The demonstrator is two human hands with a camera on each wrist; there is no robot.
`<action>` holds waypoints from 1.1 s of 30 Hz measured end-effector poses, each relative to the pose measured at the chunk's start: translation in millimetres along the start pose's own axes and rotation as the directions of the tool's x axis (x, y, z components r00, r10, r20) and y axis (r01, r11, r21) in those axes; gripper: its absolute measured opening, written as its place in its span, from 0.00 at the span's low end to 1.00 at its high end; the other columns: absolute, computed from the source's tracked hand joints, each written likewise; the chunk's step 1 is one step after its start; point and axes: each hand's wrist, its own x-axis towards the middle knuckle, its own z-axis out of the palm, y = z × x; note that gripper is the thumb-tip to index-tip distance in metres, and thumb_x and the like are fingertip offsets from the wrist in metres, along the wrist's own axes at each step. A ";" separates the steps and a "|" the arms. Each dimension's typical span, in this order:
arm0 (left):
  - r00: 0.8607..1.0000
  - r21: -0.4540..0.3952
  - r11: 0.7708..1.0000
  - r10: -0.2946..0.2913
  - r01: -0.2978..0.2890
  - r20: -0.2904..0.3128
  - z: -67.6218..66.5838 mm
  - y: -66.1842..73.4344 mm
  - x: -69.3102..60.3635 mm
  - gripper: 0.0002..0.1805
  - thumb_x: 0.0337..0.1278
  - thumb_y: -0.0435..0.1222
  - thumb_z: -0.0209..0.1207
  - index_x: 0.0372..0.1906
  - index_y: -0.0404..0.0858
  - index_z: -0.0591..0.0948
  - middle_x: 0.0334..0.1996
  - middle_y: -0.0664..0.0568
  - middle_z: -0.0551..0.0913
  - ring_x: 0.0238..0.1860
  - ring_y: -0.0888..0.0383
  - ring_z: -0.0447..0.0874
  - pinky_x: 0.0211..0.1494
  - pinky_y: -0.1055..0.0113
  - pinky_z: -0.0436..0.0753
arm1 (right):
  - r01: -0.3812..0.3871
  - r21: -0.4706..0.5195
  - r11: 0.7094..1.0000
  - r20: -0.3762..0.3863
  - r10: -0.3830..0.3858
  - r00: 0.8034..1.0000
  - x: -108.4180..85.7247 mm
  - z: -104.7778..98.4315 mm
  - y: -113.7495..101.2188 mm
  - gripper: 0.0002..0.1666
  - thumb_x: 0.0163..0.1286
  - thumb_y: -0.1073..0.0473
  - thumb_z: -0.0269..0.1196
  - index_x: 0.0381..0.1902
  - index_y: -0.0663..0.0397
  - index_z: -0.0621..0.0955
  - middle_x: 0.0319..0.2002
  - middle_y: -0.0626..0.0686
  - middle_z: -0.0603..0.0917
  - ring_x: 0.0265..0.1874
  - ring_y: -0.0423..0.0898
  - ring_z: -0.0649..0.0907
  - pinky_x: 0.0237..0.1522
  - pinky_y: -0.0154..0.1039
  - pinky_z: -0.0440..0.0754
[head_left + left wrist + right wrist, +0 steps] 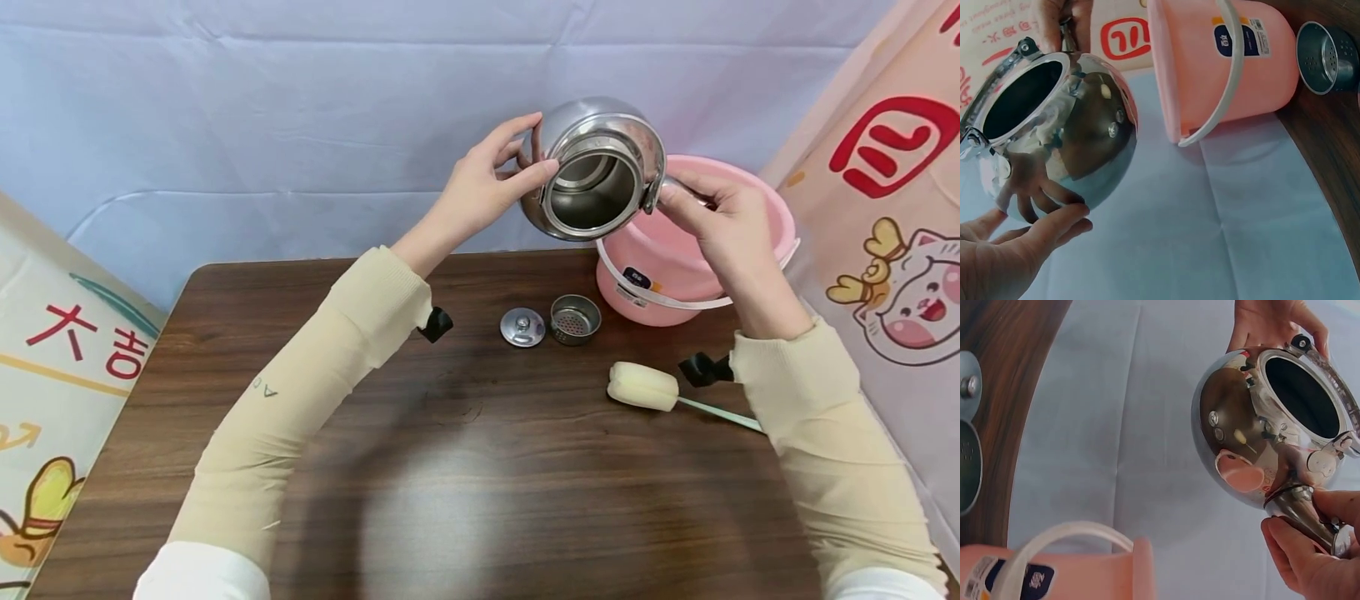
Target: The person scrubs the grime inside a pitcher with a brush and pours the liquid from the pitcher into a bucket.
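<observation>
A shiny steel kettle (562,125) without its lid is held up off the table, tilted so its round mouth faces the head camera. My left hand (480,183) holds the kettle's body from the left, thumb near the mouth's rim and fingers spread over the side. Around the spout (1300,512) on the opposite side, my right hand (723,221) has its thumb and fingers curled. The kettle's bail handle (1338,387) is folded down beside the mouth. Through the opening, the inside looks bare and dark. Below lie the small lid (522,327) and a perforated steel strainer (575,319).
Behind my right hand stands a pink bucket (652,304) with a white handle, at the table's back right. A cream sponge brush (642,387) with a pale green stick lies in front of it. Pale cloth (300,125) hangs behind the wooden table (450,467).
</observation>
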 end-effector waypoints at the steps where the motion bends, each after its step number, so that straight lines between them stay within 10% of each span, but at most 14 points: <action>1: 1.000 0.000 1.000 0.004 -0.004 0.008 0.9 0.1 2.4 0.33 0.54 0.48 0.59 0.66 0.58 0.62 0.64 0.58 0.64 0.62 0.73 0.59 0.57 0.70 0.71 | 0.001 0.027 1.000 0.001 -0.001 1.000 0.9 -1.7 0.5 0.18 0.58 0.61 0.65 0.47 0.59 0.82 0.35 0.42 0.85 0.38 0.35 0.82 0.42 0.23 0.77; 11: 0.997 -0.078 0.996 0.039 -0.034 0.062 11.8 1.5 22.9 0.36 0.52 0.43 0.62 0.66 0.57 0.61 0.65 0.55 0.63 0.54 0.64 0.75 0.53 0.72 0.73 | 0.016 0.039 0.999 -0.109 -0.012 0.994 9.1 -18.5 7.0 0.18 0.56 0.61 0.67 0.46 0.59 0.82 0.31 0.42 0.85 0.36 0.35 0.82 0.38 0.21 0.77; 33: 0.987 -0.175 0.982 0.088 -0.064 0.134 46.2 7.4 56.2 0.44 0.50 0.34 0.64 0.70 0.40 0.54 0.54 0.52 0.71 0.51 0.63 0.76 0.45 0.77 0.76 | 0.044 0.048 0.998 -0.234 -0.031 0.972 14.0 -53.6 20.2 0.20 0.53 0.64 0.68 0.46 0.58 0.82 0.37 0.45 0.85 0.39 0.38 0.80 0.39 0.21 0.76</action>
